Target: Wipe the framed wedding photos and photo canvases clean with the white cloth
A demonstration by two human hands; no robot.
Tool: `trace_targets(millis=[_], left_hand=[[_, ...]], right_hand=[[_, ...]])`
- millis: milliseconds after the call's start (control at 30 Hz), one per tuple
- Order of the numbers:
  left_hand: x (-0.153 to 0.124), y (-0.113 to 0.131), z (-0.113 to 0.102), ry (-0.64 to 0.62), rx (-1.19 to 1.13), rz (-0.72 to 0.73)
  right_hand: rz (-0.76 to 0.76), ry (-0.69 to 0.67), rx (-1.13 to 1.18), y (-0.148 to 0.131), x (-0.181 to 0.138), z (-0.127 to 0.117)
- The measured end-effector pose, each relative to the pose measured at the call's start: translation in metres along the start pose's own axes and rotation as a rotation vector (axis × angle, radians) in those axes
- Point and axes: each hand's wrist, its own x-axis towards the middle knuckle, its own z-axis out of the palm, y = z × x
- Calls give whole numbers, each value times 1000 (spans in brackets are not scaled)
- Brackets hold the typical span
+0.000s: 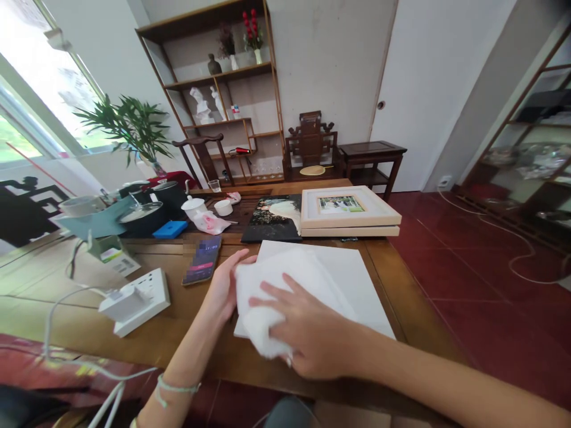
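A soft white bundle, with a slightly fuzzy surface, lies across a flat white board on the wooden table. My left hand holds the bundle's left side, with its thumb up and its other fingers partly hidden behind. Across the top and near edge of the bundle lies my right hand, fingers bent over it and slightly blurred. Whether anything is wrapped inside the bundle cannot be seen. Left of my left hand lies a phone with its screen lit.
Two stacked picture frames and a dark painted panel lie beyond the board. A power strip with a plugged-in charger and loose cables is at the left. Farther back are a teapot, a blue box and a black pot.
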Motion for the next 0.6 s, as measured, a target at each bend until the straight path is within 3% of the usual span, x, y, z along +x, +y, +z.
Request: trace_targets(millis=[133,333,500,600], left_hand=[[-9,8,-4,-25,4,56],[-45,25,13,-22,77,260],[-67,25,26,-62,43,419],[-74,17,34,-123,-58,479]], right_hand=[[42,41,-35,-23,-28,5],[239,347,-251,-35,-30,6],[301,520,-85,-36,-44,4],[378,558,23,-30,-62,8]])
